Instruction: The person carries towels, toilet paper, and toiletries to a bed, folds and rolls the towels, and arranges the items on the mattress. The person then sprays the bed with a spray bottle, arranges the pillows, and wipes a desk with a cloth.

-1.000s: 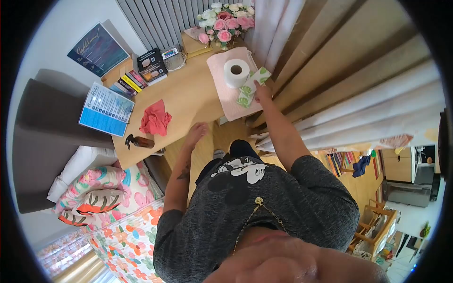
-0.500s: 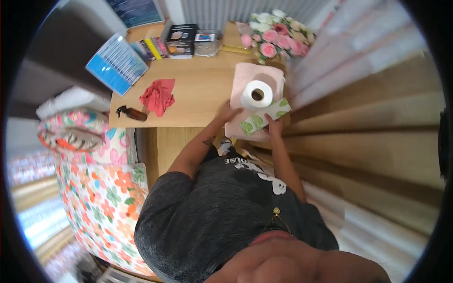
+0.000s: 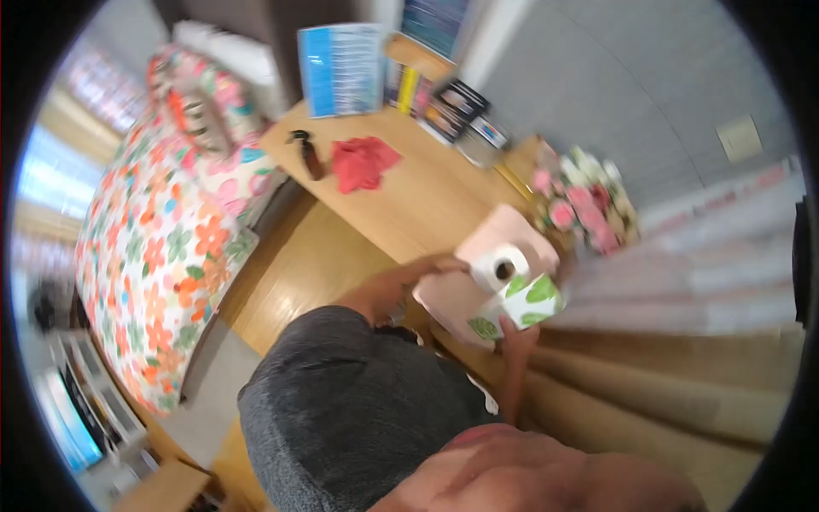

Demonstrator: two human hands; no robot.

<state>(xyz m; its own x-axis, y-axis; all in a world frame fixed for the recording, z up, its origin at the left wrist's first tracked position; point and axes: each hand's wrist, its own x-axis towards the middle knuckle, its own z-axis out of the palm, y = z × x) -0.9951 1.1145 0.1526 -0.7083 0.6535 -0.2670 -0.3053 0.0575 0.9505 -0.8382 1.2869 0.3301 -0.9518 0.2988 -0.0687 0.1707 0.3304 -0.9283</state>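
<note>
Gripping leaf-print box with right hand, at five o'clock from roll; holding left hand over pink towel at nine o'clock, not showing whether grasping. Best squeezing box gently, avoiding knocking roll.

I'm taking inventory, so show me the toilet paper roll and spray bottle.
Toilet paper roll (image 3: 486, 270), head view: white paper beside the core hole.
Spray bottle (image 3: 313, 162), head view: brown body.

Everything's shot from one head-worn cam — pretty close, aimed forward and down — desk caught far, bed left, curtains right, wearer's shirt near.
</note>
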